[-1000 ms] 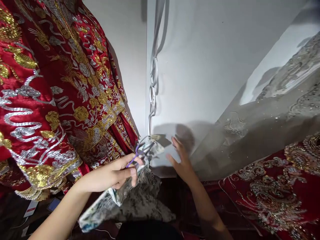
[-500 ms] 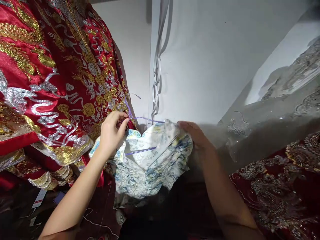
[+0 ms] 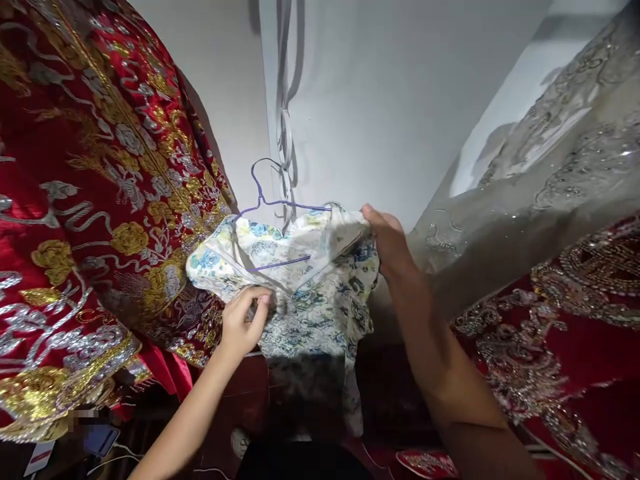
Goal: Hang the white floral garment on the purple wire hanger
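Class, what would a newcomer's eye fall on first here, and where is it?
Probably the red garment with gold and silver embroidery, filling the left side. Next, at centre, comes a floral garment on a purple hanger, the right hand holding one shoulder. Beaded red fabric spreads across the lower right.

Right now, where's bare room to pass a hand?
Best: before the white wall, between the ringed strip and pale sheer fabric, above the right hand. Narrower: between that strip and the embroidered red garment. Crowded: centre, with floral garment, purple hanger and left hand. Bottom: mostly too dark to judge.
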`<state>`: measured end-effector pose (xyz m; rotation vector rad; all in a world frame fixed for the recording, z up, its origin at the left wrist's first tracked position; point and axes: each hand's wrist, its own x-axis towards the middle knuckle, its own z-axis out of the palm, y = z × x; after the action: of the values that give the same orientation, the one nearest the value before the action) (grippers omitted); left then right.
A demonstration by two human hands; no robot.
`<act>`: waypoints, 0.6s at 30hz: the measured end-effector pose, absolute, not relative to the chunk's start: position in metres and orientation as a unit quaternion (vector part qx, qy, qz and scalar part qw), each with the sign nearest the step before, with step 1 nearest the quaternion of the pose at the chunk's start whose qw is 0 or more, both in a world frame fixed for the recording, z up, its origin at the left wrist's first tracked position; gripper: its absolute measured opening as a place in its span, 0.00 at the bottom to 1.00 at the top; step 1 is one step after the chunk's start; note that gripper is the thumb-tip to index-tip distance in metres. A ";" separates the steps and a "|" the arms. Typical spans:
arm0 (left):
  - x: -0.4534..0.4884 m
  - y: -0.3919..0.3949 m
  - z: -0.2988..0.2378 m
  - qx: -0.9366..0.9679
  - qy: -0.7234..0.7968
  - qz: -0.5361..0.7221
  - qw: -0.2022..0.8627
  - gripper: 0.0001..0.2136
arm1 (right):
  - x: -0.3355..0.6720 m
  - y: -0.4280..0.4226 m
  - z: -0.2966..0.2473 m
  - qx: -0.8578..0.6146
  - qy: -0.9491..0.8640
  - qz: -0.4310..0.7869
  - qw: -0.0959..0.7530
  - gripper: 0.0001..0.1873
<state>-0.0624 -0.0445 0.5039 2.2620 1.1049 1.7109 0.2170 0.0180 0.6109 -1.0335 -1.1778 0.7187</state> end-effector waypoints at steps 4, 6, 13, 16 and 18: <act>-0.059 -0.047 0.483 0.693 0.451 0.549 0.125 0.03 | 0.226 0.019 0.603 -0.465 -0.485 0.331 0.663 0.23; -0.055 -0.046 0.475 0.663 0.475 0.554 0.166 0.04 | 0.226 0.024 0.600 -0.460 -0.471 0.344 0.670 0.24; -0.037 -0.020 0.490 0.524 0.410 0.704 0.247 0.17 | 0.223 0.049 0.601 -0.436 -0.432 0.355 0.705 0.22; -0.032 -0.016 0.500 0.544 0.426 0.676 0.255 0.12 | 0.240 0.038 0.585 -0.442 -0.382 0.352 0.732 0.20; -0.027 -0.019 0.498 0.556 0.443 0.653 0.262 0.12 | 0.250 0.028 0.569 -0.437 -0.359 0.355 0.745 0.20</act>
<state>-0.0271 -0.0185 0.4979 1.5038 1.1975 1.7681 0.2503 0.0282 0.5691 -0.9564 -0.7851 0.7765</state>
